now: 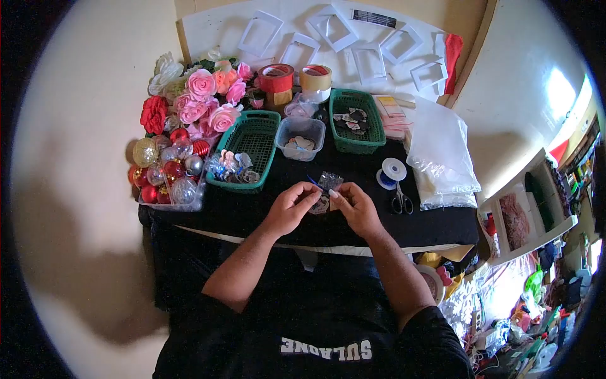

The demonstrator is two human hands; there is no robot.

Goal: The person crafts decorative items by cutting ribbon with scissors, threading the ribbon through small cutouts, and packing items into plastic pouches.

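Note:
Near the table's front edge, my left hand (291, 207) is closed in a pinch, and a thin blue strip (313, 181) sticks up from its fingertips. Beside it my right hand (357, 207) has thumb and finger pressed together; what they hold is too small to make out. The fingertips of both hands nearly meet. Just behind them lies a small clear plastic packet (331, 179). Between and below the hands sits a small greyish cut-out piece (319, 205), partly covered by the fingers.
Scissors (401, 202) and a ribbon spool (394, 169) lie right of my hands, near plastic bags (442, 158). Behind stand green baskets (274, 145), a clear tub (302, 131) and tape rolls (276, 78). Ornaments (173, 169) and artificial roses (201, 83) fill the left; white frames (332, 28) lie behind.

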